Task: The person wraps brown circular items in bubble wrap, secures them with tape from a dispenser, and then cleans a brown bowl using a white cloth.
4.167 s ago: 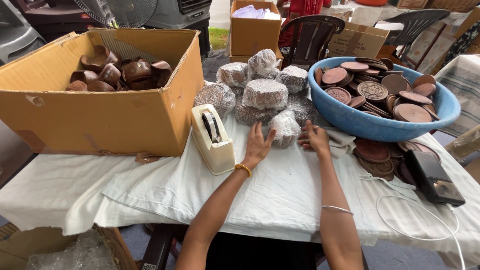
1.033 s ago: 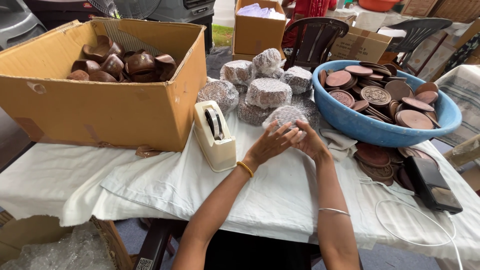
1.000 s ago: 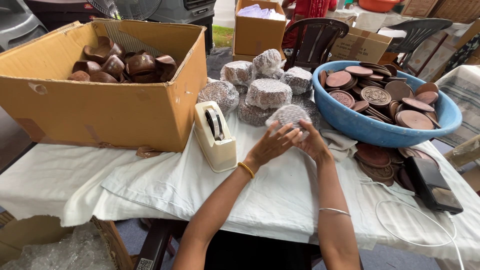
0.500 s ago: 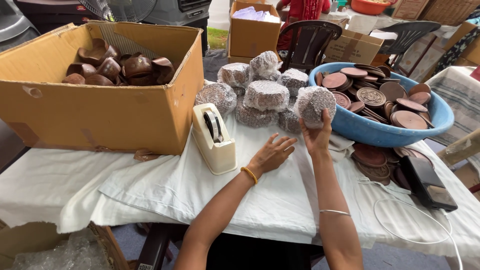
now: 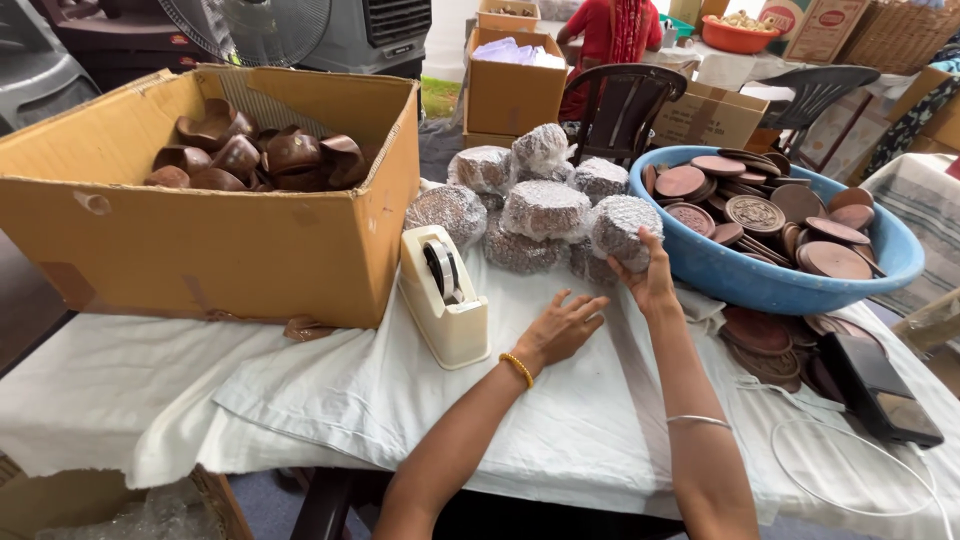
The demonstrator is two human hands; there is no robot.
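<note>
- Hands: our right hand (image 5: 652, 278) grips one wrapped bundle (image 5: 624, 228) from its near side, thumb on top, fingers curled behind; our left hand (image 5: 562, 328) hovers spread over the surface (image 5: 560, 430), holding nothing.
- Held bundle: a squat round stack in clear bubble wrap, raised at the right edge of the pile of like bundles (image 5: 530, 200), just beside the blue basin (image 5: 760, 285).
- Handling, as we judge it: moderately heavy for one hand; the wrap is soft and somewhat slick, the contents stiff and probably breakable. Best taken around the side wall, palm underneath.
- Basin contents: flat brown round lids (image 5: 760, 210), loosely heaped.
- Cardboard box (image 5: 220, 240), at left: brown bowls inside.
- Tape dispenser (image 5: 445, 300): cream, standing between box and left hand.
</note>
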